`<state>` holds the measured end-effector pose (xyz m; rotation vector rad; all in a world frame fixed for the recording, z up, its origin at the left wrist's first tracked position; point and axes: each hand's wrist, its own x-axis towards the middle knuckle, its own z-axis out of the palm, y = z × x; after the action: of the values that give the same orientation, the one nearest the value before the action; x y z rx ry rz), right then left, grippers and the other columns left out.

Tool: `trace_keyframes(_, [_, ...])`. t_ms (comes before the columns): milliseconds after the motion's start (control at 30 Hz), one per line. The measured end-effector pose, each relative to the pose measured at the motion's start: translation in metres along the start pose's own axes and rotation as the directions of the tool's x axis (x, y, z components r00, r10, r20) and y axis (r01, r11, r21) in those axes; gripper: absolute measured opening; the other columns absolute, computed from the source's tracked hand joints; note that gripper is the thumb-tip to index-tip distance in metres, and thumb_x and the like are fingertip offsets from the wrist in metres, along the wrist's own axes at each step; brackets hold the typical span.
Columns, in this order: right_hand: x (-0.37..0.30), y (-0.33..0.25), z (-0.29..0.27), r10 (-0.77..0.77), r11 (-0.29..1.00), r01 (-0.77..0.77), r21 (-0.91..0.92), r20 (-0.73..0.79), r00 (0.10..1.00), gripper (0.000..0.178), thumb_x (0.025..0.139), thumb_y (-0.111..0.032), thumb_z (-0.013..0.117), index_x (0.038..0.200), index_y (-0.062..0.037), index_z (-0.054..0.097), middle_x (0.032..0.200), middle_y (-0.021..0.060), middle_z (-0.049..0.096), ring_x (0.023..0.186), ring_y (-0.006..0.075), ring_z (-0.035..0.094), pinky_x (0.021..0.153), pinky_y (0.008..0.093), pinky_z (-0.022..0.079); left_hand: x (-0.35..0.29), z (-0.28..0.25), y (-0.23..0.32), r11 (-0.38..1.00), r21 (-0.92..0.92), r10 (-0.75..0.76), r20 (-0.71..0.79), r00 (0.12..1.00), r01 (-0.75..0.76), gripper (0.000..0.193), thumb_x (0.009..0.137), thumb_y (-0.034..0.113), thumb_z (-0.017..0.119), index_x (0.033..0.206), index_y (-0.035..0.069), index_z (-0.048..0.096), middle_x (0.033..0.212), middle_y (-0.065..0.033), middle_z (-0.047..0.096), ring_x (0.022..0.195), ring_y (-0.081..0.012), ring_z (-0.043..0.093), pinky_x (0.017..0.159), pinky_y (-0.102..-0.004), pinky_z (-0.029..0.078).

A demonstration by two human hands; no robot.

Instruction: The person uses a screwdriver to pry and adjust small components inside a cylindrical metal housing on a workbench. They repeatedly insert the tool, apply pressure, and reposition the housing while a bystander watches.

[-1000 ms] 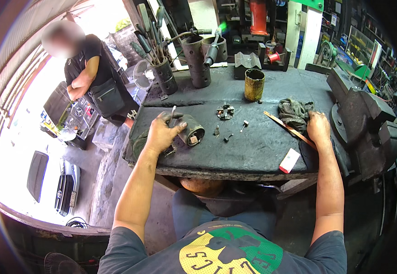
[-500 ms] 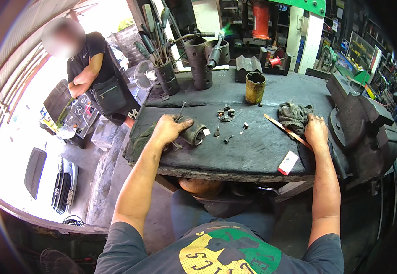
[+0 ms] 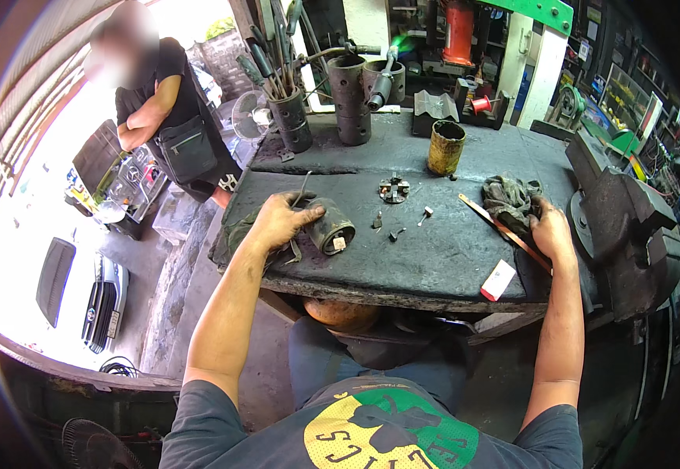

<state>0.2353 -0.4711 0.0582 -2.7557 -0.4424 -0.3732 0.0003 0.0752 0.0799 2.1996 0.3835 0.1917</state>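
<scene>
My left hand [image 3: 279, 223] is closed over the near end of a dark metal cylinder [image 3: 326, 223], thumb along its top. A small pale square piece [image 3: 339, 244] shows at its open end. A thin rod [image 3: 304, 186] sticks up beside my fingers. At the right, my right hand [image 3: 551, 230] grips the edge of a crumpled dark rag [image 3: 510, 199]. A flat wooden strip [image 3: 487, 217] slants past that hand. Between the hands lie a round brush holder [image 3: 394, 190] and several small parts, among them a carbon brush [image 3: 426, 214].
A red and white small box [image 3: 498, 280] lies near the bench's front edge. Behind stand a yellow grimy can [image 3: 445, 148] and perforated metal tubes [image 3: 349, 102] with tools. A heavy vise [image 3: 629, 215] occupies the right side. Beyond the left end stands a person [image 3: 160, 109], arms folded.
The cylinder's open end has turned toward me, with the pale piece lower. My right hand stays by the rag, its fingers now on the rag's edge. The view has shifted slightly.
</scene>
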Motion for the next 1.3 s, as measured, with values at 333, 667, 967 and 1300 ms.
trace_keyframes(333, [-0.052, -0.049, -0.021, -0.261, 0.962, 0.272, -0.032, -0.404, 0.877, 0.05, 0.099, -0.011, 0.085, 0.146, -0.0085, 0.071, 0.141, 0.0218, 0.071, 0.135, 0.0454, 0.067, 0.118, 0.0527, 0.055, -0.007, -0.004, -0.02, 0.993, 0.098, 0.091, -0.213, 0.973, -0.072, 0.079, 0.096, 0.045, 0.093, 0.153, -0.005, 0.071, 0.145, -0.0252, 0.078, 0.135, -0.0328, 0.074, 0.12, -0.0423, 0.052])
trace_keyframes(667, [-0.026, -0.147, 0.042, -0.564, 0.813, 0.543, 0.211, 0.054, 0.824, 0.056, 0.101, -0.009, 0.075, 0.156, -0.0177, 0.068, 0.135, 0.0217, 0.072, 0.121, 0.0446, 0.076, 0.106, 0.0528, 0.062, -0.018, -0.015, -0.047, 0.869, 0.473, 0.032, -0.352, 0.935, 0.148, 0.07, 0.094, 0.033, 0.094, 0.149, -0.005, 0.073, 0.146, -0.03, 0.076, 0.14, -0.0436, 0.072, 0.121, -0.0466, 0.054])
trace_keyframes(967, [-0.016, -0.191, 0.049, -0.521, 0.786, 0.473, 0.398, 0.016, 0.853, 0.021, 0.099, -0.009, 0.076, 0.118, -0.0006, 0.08, 0.114, 0.0223, 0.081, 0.105, 0.0392, 0.08, 0.094, 0.0467, 0.065, -0.107, 0.017, 0.028, 0.772, 0.389, 0.634, -0.523, 0.569, -0.503, 0.048, 0.092, 0.005, 0.09, 0.137, -0.002, 0.076, 0.134, -0.0198, 0.079, 0.125, -0.0385, 0.075, 0.115, -0.0482, 0.057])
trace_keyframes(1300, [-0.167, -0.208, 0.003, -0.319, -0.184, -0.618, 0.765, 0.548, 0.773, 0.028, 0.103, -0.012, 0.087, 0.127, -0.0016, 0.077, 0.116, 0.0045, 0.08, 0.107, 0.0135, 0.073, 0.099, 0.0322, 0.061, -0.141, 0.175, 0.063, 0.628, -0.052, 0.701, -0.396, 0.593, -0.777, 0.064, 0.08, 0.0, 0.102, 0.139, 0.01, 0.078, 0.123, -0.0171, 0.079, 0.108, -0.0341, 0.081, 0.089, -0.0403, 0.067])
